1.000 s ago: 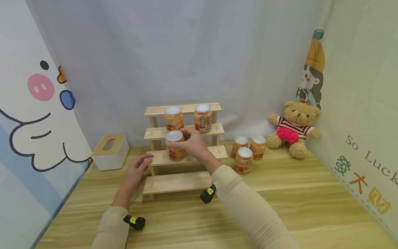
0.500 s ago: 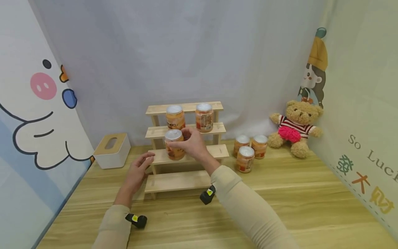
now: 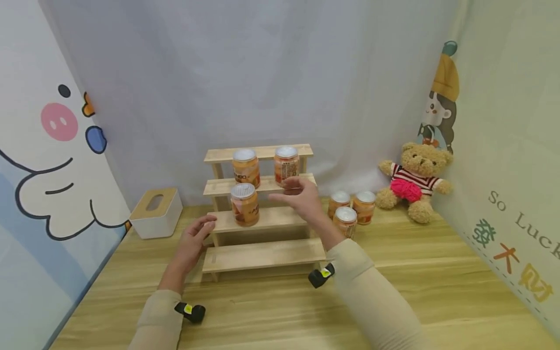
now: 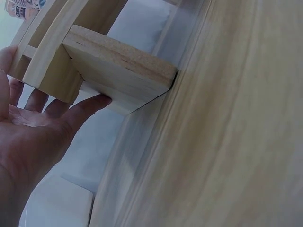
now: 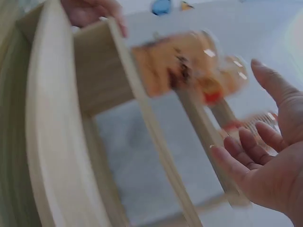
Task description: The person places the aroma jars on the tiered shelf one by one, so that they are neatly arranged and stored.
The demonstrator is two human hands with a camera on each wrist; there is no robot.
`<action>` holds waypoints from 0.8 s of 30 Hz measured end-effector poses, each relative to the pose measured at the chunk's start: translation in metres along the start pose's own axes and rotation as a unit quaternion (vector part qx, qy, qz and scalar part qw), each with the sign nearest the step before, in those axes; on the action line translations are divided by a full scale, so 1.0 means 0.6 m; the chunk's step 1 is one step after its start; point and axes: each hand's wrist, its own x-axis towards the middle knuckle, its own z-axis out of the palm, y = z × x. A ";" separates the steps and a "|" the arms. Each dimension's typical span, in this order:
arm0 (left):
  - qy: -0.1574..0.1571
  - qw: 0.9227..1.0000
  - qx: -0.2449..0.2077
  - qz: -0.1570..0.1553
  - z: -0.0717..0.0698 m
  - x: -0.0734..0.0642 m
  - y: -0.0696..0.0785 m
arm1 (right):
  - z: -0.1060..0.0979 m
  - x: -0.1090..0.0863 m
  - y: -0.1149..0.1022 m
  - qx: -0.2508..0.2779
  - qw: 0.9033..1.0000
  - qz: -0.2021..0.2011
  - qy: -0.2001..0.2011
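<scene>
A four-step wooden display rack (image 3: 262, 255) stands on the table. On its second step from the bottom, toward the left, sits an orange-labelled can (image 3: 245, 206) with a pale ridged lid. Two similar cans, a left one (image 3: 246, 168) and a right one (image 3: 287, 166), are on the step above. My right hand (image 3: 302, 199), thumb and fingers apart, holds nothing and hovers right of the lower can; the right wrist view shows its palm and parted fingers. My left hand (image 3: 192, 243) is at the rack's left end, its fingers touching the wooden side support (image 4: 118, 71).
Several more cans (image 3: 364, 208) stand grouped on the table right of the rack. A teddy bear (image 3: 413, 180) sits behind them in the right corner. Left of the rack is a white tissue box (image 3: 156, 214) with a wooden lid. A grey curtain (image 3: 262, 73) hangs behind.
My right hand has let go of the can on the second step and drawn away to the right. The can stands where it was held. My left hand has stayed at the rack's side.
</scene>
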 end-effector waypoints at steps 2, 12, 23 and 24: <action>0.000 1.000 0.001 -0.003 0.000 -0.002 -0.001 | -0.040 -0.012 0.002 0.005 1.000 0.002 0.013; -0.008 1.000 0.007 -0.005 0.000 -0.001 0.004 | -0.193 -0.057 0.050 -0.073 0.995 0.012 0.071; -0.007 1.000 0.012 -0.004 -0.003 -0.001 0.000 | -0.241 -0.084 0.137 -0.101 0.991 0.029 0.081; -0.005 1.000 0.011 -0.005 -0.003 -0.002 0.000 | -0.243 -0.085 0.145 -0.100 0.991 0.032 0.077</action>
